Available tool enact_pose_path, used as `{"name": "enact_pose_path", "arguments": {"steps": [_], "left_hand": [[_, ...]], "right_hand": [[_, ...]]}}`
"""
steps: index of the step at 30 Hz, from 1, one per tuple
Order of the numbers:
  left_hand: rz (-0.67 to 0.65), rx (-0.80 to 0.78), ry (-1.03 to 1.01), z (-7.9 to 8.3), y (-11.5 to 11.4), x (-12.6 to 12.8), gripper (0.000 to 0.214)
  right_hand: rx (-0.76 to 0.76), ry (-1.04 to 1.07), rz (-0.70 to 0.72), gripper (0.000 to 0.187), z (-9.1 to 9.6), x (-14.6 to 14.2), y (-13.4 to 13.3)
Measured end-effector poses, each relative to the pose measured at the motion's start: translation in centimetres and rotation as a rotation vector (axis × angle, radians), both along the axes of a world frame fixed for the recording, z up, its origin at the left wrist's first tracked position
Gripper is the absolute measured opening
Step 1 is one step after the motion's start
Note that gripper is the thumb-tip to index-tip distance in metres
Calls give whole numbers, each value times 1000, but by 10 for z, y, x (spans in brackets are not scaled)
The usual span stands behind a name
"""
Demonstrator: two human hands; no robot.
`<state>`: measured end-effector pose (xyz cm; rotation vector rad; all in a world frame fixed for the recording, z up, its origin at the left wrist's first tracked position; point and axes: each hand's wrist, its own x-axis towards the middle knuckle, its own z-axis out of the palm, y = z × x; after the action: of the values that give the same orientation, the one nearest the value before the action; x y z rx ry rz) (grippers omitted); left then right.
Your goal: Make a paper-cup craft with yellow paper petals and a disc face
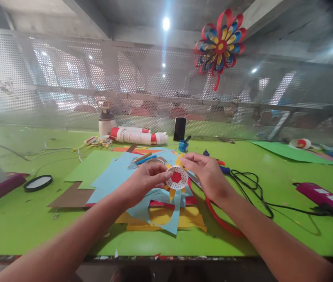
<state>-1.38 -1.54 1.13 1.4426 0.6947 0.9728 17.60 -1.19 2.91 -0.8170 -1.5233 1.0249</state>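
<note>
My left hand [145, 181] grips a round white paper disc [180, 186] by its left edge, thumb on its face. The disc has a dotted ring, a red centre and pointed yellow paper petals sticking out around its rim. At its upper edge, my right hand [209, 174] pinches a yellow paper petal [179, 159] between thumb and fingers; whether that petal is fixed to the disc I cannot tell. Under the hands lie light blue paper sheets [110, 178] and yellow paper [189, 219]. Scissors [194, 180] show partly beside my right hand.
Behind stand a stack of paper cups [139, 136], a spray bottle [107, 123], an upright phone [179, 129] and a blue pot [183, 146]. Black cable [251, 188] and a magenta power strip [324, 197] lie right. A round black-rimmed object [38, 183] is left. A paper flower [220, 47] hangs above.
</note>
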Motion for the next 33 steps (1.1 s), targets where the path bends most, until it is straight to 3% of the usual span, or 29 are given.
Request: {"name": "enact_pose_path", "arguments": {"steps": [12,33], "left_hand": [[-77,17,57,1,-1,0,20],[-91,18,68,2,-1,0,19]], "right_hand": [[72,-67,-67,17,7,-2,-6],[77,-73,-21,22,6,-2,-5]]}}
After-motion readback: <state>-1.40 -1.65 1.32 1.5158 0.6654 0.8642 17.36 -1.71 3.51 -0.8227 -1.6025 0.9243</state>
